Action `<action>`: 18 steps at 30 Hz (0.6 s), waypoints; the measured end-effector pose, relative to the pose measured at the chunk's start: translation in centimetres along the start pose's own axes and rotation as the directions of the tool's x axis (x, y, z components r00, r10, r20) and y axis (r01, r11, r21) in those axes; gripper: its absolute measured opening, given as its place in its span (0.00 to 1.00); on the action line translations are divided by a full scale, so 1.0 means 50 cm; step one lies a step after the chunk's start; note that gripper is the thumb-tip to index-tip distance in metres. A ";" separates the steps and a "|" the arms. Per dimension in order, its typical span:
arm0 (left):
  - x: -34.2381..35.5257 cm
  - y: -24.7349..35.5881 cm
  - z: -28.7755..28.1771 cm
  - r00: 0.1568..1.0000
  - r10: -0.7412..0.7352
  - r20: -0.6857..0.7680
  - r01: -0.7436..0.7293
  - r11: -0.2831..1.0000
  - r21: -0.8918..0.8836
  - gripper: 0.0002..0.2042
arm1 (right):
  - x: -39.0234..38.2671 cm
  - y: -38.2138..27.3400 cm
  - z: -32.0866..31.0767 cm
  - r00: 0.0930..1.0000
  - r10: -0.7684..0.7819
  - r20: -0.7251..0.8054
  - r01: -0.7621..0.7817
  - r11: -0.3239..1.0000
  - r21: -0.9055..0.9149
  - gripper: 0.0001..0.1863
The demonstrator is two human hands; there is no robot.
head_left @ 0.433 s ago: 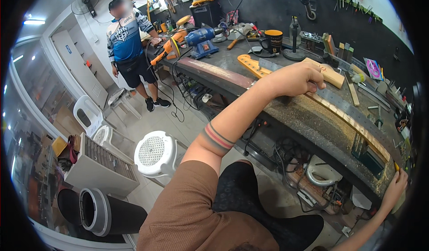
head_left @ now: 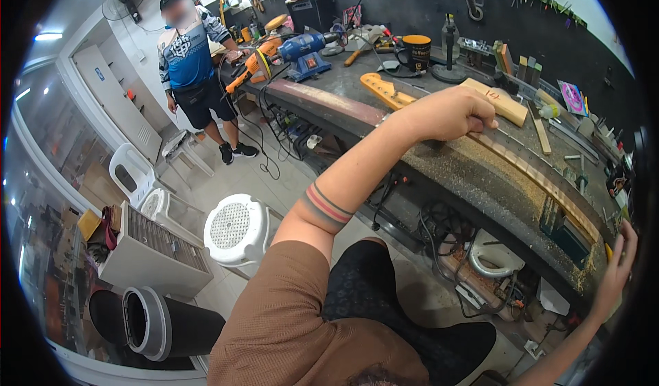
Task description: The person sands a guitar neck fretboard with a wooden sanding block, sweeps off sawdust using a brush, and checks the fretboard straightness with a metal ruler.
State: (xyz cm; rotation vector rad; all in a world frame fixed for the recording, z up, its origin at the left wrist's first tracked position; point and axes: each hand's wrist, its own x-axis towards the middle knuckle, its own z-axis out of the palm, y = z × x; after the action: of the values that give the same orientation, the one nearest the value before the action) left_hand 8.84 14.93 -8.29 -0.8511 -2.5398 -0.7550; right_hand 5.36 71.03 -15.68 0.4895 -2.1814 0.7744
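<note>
A guitar neck (head_left: 382, 91) of yellow wood lies along the bench, its tuner-holed headstock to the left of my left hand (head_left: 461, 114). That hand is closed, fingers curled down, pinching a long metal straightedge (head_left: 527, 158) that runs over the fretboard. Part of the neck and the straightedge is hidden beneath the hand and wrist. My right hand (head_left: 619, 268) is at the bench's right end with fingers stretched out and apart, beside a small yellow object (head_left: 609, 252). A dark green block (head_left: 564, 238) sits under the neck's right end.
Sawdust covers the bench (head_left: 473, 180). Behind the neck are a wood block (head_left: 506, 108), a black mug (head_left: 415, 55) and a bottle (head_left: 450, 39). A blue bench grinder (head_left: 302, 53) stands farther left, near another person (head_left: 192, 63). A white stool (head_left: 237, 228) is on the floor.
My right hand has lifted its fingers off the small yellow object and spread them. The straightedge has shifted from behind the neck onto the fretboard, still under my left hand.
</note>
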 end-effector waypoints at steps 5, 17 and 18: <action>-0.004 -0.035 0.011 0.997 0.046 -0.063 -0.046 0.999 0.005 0.08 | 0.022 -0.114 0.060 0.983 -0.032 0.180 0.014 0.995 0.099 0.15; 0.005 -0.022 0.005 0.996 0.056 -0.064 -0.053 0.997 0.049 0.09 | 0.019 -0.077 0.086 0.988 0.013 0.154 -0.030 0.993 0.111 0.08; 0.008 -0.023 0.000 0.998 0.040 -0.049 -0.038 0.999 0.033 0.10 | 0.022 -0.075 0.084 0.988 0.013 0.152 -0.030 0.994 0.108 0.08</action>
State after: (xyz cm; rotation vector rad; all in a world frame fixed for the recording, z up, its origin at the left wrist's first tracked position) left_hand 7.80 14.34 -8.50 -0.8582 -2.4779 -0.7126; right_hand 4.51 65.33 -15.68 0.5983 -2.2947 0.8984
